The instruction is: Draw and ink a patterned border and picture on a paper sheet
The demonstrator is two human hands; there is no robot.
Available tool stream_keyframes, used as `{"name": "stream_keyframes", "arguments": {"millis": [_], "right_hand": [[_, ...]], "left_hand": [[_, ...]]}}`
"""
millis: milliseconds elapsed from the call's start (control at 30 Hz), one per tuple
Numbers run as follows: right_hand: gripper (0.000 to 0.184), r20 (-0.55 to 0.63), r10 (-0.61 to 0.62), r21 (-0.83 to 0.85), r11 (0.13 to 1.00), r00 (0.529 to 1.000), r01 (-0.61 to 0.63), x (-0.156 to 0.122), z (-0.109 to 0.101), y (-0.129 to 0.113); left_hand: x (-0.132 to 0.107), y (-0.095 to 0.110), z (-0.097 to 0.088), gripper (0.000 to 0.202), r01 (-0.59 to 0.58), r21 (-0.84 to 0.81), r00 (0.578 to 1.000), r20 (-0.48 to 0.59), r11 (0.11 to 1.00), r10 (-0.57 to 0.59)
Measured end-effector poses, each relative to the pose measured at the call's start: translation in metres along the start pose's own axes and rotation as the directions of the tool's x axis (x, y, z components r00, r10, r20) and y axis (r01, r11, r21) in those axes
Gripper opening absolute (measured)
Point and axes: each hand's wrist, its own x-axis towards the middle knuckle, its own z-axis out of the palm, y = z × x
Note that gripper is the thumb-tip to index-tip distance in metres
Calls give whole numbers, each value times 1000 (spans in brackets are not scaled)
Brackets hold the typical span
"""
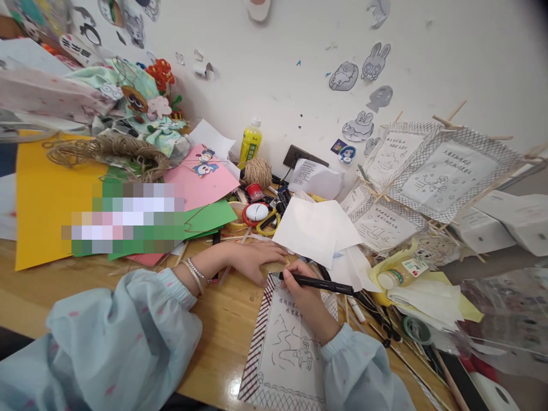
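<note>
Right grip (306,298) closed around black marker (326,283), left grip (252,260) loosely spread, capped yellow bottle (250,144) upright near wall (274,63).

Clock on right hand (305,295), 12 = wall (265,74). Usable lane: bare tabletop (225,331) at 8, between left sleeve (128,337) and drawn sheet (289,365). Blocked: left hand (252,260) at 10, twine ball (257,173) at 11, loose white sheets (314,231) at 12, stick-framed panels (445,171) at 2, gripped marker (327,283) jutting to 3, bottle (396,277) beyond it, right sleeve (363,368) at 5.
</note>
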Motion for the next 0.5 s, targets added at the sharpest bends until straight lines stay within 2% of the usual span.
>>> {"name": "stream_keyframes", "arguments": {"millis": [333,500], "right_hand": [[13,63,-28,-19,999,998,29,2,0,-5],[13,39,-17,-18,1000,999,18,0,-2,-7]], "left_hand": [[2,3,-2,73,30,9,999,21,1000,-30],[0,5,-3,72,32,19,999,24,999,-32]]}}
